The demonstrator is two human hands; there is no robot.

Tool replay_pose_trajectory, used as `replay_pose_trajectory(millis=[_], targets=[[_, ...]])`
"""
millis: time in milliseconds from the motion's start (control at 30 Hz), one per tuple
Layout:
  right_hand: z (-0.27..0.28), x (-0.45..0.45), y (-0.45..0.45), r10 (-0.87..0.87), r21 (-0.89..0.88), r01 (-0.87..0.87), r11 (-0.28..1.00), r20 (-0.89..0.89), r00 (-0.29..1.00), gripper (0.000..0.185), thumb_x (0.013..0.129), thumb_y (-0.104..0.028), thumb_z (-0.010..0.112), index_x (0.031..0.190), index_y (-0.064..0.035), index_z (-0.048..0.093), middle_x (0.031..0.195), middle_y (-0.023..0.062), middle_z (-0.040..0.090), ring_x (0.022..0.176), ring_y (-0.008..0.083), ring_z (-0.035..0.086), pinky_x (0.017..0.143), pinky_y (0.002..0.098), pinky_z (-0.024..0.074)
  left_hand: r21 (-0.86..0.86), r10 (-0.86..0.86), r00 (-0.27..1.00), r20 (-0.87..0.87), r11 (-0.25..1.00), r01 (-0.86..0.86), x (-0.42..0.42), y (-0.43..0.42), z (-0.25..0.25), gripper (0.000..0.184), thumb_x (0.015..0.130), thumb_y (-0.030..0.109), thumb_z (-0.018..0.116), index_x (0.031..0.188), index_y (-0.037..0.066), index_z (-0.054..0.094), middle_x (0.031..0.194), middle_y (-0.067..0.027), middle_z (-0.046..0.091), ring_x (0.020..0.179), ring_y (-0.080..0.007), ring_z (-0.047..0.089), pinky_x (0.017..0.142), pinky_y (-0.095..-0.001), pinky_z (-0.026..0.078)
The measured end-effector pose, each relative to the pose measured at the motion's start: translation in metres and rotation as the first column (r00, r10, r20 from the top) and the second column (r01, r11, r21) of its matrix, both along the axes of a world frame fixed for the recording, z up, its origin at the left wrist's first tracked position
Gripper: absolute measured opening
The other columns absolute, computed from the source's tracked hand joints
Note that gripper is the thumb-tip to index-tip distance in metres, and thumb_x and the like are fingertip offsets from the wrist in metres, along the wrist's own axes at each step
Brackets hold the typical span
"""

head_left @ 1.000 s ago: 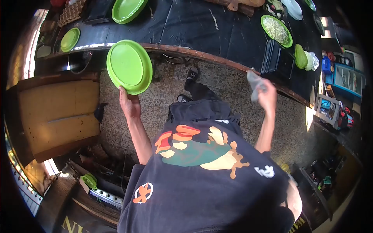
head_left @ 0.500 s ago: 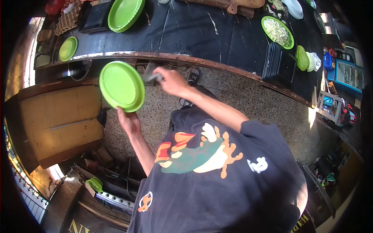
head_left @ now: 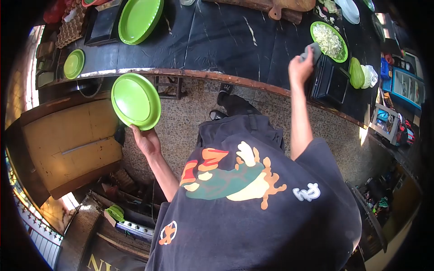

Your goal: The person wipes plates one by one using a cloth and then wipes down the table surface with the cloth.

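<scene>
My left hand [head_left: 147, 141] grips a green plate [head_left: 135, 101] by its near rim. The plate is tilted up over the floor, in front of the table edge. On the right, my right hand [head_left: 301, 70] is closed round a grey cloth [head_left: 315, 51], its fingers partly hidden. That hand is above the table beside a stack of black trays [head_left: 332, 83]. Just past the cloth lies a green plate of chopped pale vegetable [head_left: 329, 41]. A light green squash-like vegetable [head_left: 356, 73] and a white plastic bag [head_left: 370, 74] rest right of the trays.
The black-covered table [head_left: 217, 43] runs across the far side. On it are large green plates [head_left: 140, 20], a small green plate [head_left: 74, 64], an egg carton [head_left: 71, 31], black trays [head_left: 101, 25] and a wooden board [head_left: 289, 5]. A yellowish panel [head_left: 72, 140] stands at left.
My right hand has moved from beside the held plate, far to the right, carrying the cloth to the chopped vegetable. My left hand and its plate have shifted slightly left.
</scene>
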State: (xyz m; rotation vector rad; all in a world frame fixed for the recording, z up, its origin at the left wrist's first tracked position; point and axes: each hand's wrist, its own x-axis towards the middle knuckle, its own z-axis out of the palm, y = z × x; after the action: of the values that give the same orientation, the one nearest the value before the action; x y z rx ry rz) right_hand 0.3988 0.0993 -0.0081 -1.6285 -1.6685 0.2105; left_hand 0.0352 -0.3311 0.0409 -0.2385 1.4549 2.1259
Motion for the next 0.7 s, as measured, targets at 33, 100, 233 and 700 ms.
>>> replay_pose_trajectory(millis=[33, 100, 233, 700], targets=[[-0.024, -0.018, -0.002, 0.039, 0.081, -0.045, 0.996, 0.07, 0.997, 0.054, 0.088, 0.004, 0.054, 0.141, 0.001, 0.062, 0.138, 0.0237, 0.068, 0.123, 0.0427, 0.066, 0.114, 0.0477, 0.0476, 0.006, -0.012, 1.0, -0.003, 1.0, 0.012, 0.0, 0.002, 0.0, 0.057, 0.115, 0.041, 0.051, 0.159, 0.005, 0.046, 0.158, -0.0126, 0.055, 0.141, -0.0281, 0.056, 0.125, -0.0497, 0.039], [-0.006, -0.122, -0.084, 0.402, -0.181, -0.39, 0.903, 0.029, 0.915, 0.059, 0.081, 0.011, 0.052, 0.137, -0.0038, 0.068, 0.131, 0.0218, 0.068, 0.135, 0.0425, 0.057, 0.122, 0.0534, 0.0373, 0.001, -0.007, 0.999, -0.043, 1.0, 0.007, 0.0, 0.01, 0.008, 0.057, 0.115, 0.041, 0.05, 0.159, 0.005, 0.046, 0.159, -0.0124, 0.054, 0.141, -0.0278, 0.056, 0.125, -0.0492, 0.04], [0.033, -0.268, -0.206, 0.571, -0.326, -0.944, 0.052, -0.766, 0.295, 0.045, 0.081, 0.001, 0.059, 0.122, -0.0047, 0.075, 0.115, 0.0223, 0.078, 0.109, 0.0398, 0.076, 0.097, 0.0452, 0.0589, -0.075, 0.062, 0.987, -0.151, 0.994, -0.074, -0.001, 0.024, 0.043, 0.062, 0.115, 0.046, 0.046, 0.162, 0.007, 0.042, 0.159, -0.0122, 0.053, 0.143, -0.0276, 0.054, 0.123, -0.048, 0.042], [-0.009, -0.179, -0.015, 0.265, -0.228, -0.252, 0.941, 0.027, 0.964, 0.043, 0.09, -0.001, 0.06, 0.13, -0.0079, 0.072, 0.149, 0.018, 0.062, 0.14, 0.0395, 0.056, 0.123, 0.0691, 0.0239, 0.03, 0.179, 0.975, -0.134, 0.984, -0.176, -0.011, 0.01, 0.053, 0.063, 0.113, 0.047, 0.051, 0.161, 0.007, 0.045, 0.161, -0.0126, 0.052, 0.144, -0.0285, 0.053, 0.124, -0.0476, 0.04]])
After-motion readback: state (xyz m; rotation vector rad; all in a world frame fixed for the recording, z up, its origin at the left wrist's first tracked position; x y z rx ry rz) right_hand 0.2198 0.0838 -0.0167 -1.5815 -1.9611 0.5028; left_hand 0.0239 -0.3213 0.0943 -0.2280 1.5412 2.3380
